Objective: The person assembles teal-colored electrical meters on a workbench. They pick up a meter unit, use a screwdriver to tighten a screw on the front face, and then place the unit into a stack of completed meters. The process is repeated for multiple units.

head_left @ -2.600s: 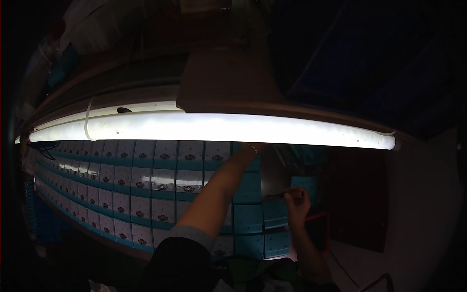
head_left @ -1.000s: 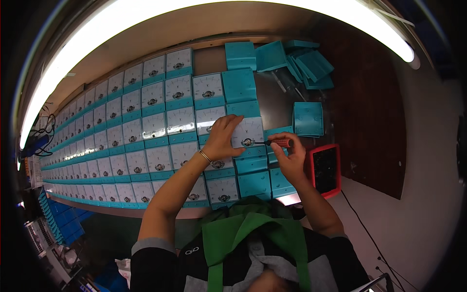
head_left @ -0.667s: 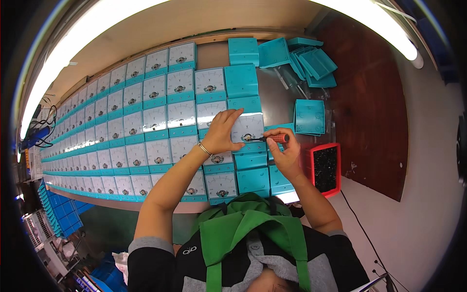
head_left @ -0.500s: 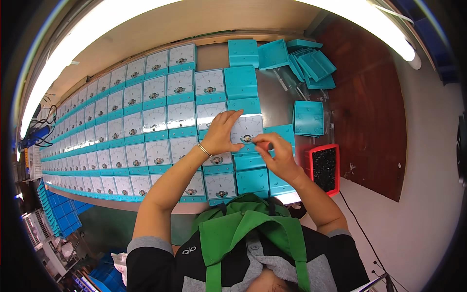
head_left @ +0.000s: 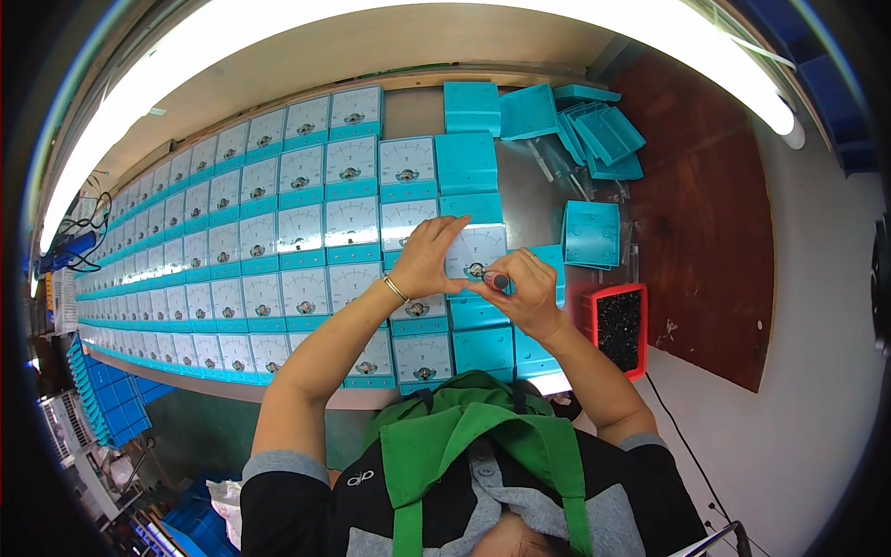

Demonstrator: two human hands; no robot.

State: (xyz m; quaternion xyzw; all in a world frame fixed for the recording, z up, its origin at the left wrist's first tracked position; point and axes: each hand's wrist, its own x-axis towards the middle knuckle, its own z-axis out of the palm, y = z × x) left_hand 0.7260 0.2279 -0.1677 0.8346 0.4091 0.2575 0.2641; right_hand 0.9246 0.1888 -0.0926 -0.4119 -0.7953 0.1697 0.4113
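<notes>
A panel meter (head_left: 476,243) with a white dial face and a teal base lies among the rows on the table. My left hand (head_left: 429,258) spans its left side, index finger at the top edge and thumb at the lower corner, holding it. Between the fingers of my right hand (head_left: 531,295) is a small screwdriver (head_left: 499,280), its dark, red-rimmed handle end facing up. Its tip is hidden, close to the round movement (head_left: 475,270) at the bottom of the dial.
Rows of similar meters (head_left: 302,226) stretch left. Teal housings (head_left: 467,163) stand beside and in front of my hands, with more housings (head_left: 608,130) piled at the back right. A red bin (head_left: 619,327) of small dark parts sits right of my right hand. Clear strips (head_left: 543,160) lie behind.
My right hand has turned the screwdriver from a slant to nearly upright, handle end now toward me. My left hand keeps its hold on the meter. The whole view has shifted slightly.
</notes>
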